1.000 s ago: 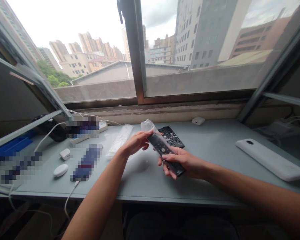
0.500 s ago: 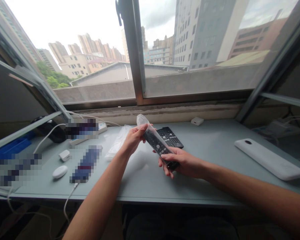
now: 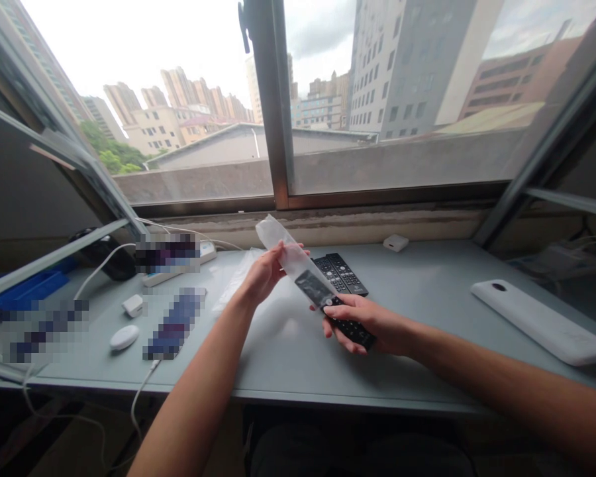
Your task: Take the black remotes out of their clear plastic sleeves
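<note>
A black remote control (image 3: pixel 353 331) lies slantwise in my right hand (image 3: pixel 365 320), with the thumb across its buttons. Its far half is inside a clear plastic sleeve (image 3: pixel 289 246), while the near end is bare. My left hand (image 3: pixel 268 270) pinches the sleeve near its middle, and the sleeve's limp far end sticks out beyond the fingers. Just behind, other black remote controls (image 3: pixel 345 273) lie side by side on the table, partly covered by the sleeve and my right hand. Left of them, flat clear plastic sleeves (image 3: pixel 234 278) rest beside my left forearm.
The grey-blue table (image 3: pixel 422 371) ends at a window sill. At right lies a long white device (image 3: pixel 539 321); a white adapter (image 3: pixel 395 243) sits at the back. On the left are a power strip (image 3: pixel 208 252), a white oval case (image 3: pixel 124 338), a blurred-out phone (image 3: pixel 175 323) and cables.
The remote control and sleeve have slid apart: my right hand moved slightly down and right with the remote, and more of its near end is bare. The sleeve's far end now extends farther up-left.
</note>
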Demonstrator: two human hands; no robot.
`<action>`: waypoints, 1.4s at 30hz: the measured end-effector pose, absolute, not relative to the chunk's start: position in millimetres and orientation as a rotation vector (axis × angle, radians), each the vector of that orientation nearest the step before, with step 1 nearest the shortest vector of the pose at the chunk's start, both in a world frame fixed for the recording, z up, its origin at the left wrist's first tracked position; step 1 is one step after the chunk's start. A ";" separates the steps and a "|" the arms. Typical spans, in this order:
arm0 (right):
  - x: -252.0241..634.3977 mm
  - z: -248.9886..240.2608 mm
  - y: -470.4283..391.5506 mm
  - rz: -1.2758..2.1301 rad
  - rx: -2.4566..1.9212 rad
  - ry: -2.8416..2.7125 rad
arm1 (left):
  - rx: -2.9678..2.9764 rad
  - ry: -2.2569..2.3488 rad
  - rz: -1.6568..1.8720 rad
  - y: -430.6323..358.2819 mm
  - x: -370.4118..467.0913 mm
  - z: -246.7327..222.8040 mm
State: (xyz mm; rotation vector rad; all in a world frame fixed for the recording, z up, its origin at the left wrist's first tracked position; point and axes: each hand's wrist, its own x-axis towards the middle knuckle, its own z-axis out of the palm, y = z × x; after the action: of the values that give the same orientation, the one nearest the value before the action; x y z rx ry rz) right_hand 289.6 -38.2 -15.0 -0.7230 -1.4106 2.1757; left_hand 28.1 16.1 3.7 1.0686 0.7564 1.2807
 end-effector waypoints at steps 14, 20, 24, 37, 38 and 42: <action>291.2 -12.8 -30.1 1.867 -0.564 -1.254 | 0.504 0.943 1.669 31.3 16.0 4.7; 291.0 -8.9 -37.5 2.082 -0.616 -1.446 | 0.927 0.837 1.105 16.4 26.8 3.5; 297.6 -4.2 -37.6 2.337 -0.574 -1.805 | 0.988 0.869 1.058 16.8 24.2 1.2; 298.6 -9.8 -35.1 2.213 -0.615 -1.758 | 0.904 0.976 1.131 22.0 25.6 -2.2; 297.9 -11.8 -34.6 2.190 -0.618 -1.713 | 0.914 0.985 1.152 21.9 24.3 -1.6; 295.2 -16.0 -33.1 2.134 -0.584 -1.541 | 0.869 1.075 1.364 24.7 6.3 4.9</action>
State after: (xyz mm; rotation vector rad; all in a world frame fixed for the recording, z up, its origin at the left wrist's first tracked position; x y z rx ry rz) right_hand 295.2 -33.1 -16.0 -0.5838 -1.5408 2.1342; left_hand 6.3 24.7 4.9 0.8688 1.0750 1.3640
